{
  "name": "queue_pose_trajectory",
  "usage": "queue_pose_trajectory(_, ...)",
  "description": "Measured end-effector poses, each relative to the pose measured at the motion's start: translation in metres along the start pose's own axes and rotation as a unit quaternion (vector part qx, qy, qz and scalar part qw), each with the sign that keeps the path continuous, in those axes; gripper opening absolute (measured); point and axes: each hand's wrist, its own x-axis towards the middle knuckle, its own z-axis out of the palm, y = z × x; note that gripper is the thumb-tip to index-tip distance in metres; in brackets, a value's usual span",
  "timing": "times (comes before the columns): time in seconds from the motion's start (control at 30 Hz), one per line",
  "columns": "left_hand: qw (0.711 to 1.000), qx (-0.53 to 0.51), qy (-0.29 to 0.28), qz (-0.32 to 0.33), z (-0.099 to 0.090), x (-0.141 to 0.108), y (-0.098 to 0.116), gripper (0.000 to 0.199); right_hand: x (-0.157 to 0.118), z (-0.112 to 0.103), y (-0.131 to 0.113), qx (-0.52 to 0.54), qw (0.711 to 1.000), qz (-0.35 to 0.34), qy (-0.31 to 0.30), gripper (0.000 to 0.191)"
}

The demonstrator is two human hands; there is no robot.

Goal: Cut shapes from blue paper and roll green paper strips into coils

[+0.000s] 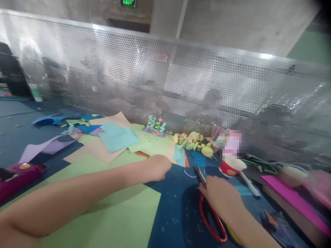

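My right hand (219, 194) is closed around the middle of a pair of scissors. The red handle loop (212, 220) sticks out below it toward me, and the metal blades (200, 173) point away over the blue tabletop. Left of it, my left hand (157, 167) is curled with the knuckles up, just above the table by the paper sheets; its fingertips are hidden, so I cannot make out what they hold. Under my left forearm lies a large light green sheet (124, 217). Near the blades are blue paper pieces (198, 157) and a thin purple strip (190, 173).
Coloured paper (117, 136) spreads across the back left. Small paper decorations (156, 125) and yellow leaf-like pieces (192, 142) stand before a perforated metal screen (165, 79). A red and white paper cup (231, 166) is right; a magenta tool (22, 177) lies left.
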Motion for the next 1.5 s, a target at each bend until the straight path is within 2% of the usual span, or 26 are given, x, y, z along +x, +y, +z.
queue_pose_trajectory(0.1,0.999,0.019,-0.040,-0.021,-0.011,0.006,0.003,0.036,-0.001,-0.001,-0.003,-0.016,1.000,0.000,-0.009,0.028)
queue_pose_trajectory(0.27,0.996,0.040,-0.075,-0.039,-0.026,0.010,0.012,0.040,0.000,0.000,-0.001,-0.013,1.000,-0.001,-0.009,0.029)
queue_pose_trajectory(0.6,0.993,0.060,-0.098,-0.019,-0.015,0.024,0.013,0.037,-0.002,-0.002,0.001,-0.009,1.000,-0.005,0.004,0.029)
queue_pose_trajectory(0.7,0.995,0.045,-0.093,-0.012,-0.015,0.019,0.005,0.024,-0.002,-0.001,0.003,-0.005,1.000,-0.005,0.009,0.029)
queue_pose_trajectory(0.8,0.998,0.026,-0.058,-0.007,-0.016,0.015,-0.010,0.005,-0.001,0.000,0.004,-0.003,1.000,-0.005,0.013,0.028)
queue_pose_trajectory(0.9,1.000,0.007,-0.028,-0.009,-0.015,0.016,-0.025,0.012,-0.001,0.001,0.005,-0.003,1.000,-0.001,0.017,0.027)
queue_pose_trajectory(1.03,0.999,-0.003,-0.047,-0.001,-0.013,0.017,-0.032,0.008,-0.002,0.000,0.004,-0.004,1.000,0.003,0.017,0.027)
queue_pose_trajectory(1.23,0.996,0.044,-0.067,-0.026,-0.014,0.020,-0.016,0.011,-0.002,-0.001,0.003,-0.009,1.000,-0.003,0.019,0.027)
queue_pose_trajectory(1.37,0.990,0.071,-0.109,-0.060,-0.018,0.025,0.002,0.003,-0.003,-0.002,0.003,-0.010,1.000,-0.004,0.019,0.027)
queue_pose_trajectory(1.5,0.984,0.065,-0.142,-0.088,-0.018,0.026,0.009,0.020,-0.004,-0.002,0.003,-0.011,1.000,-0.003,0.019,0.028)
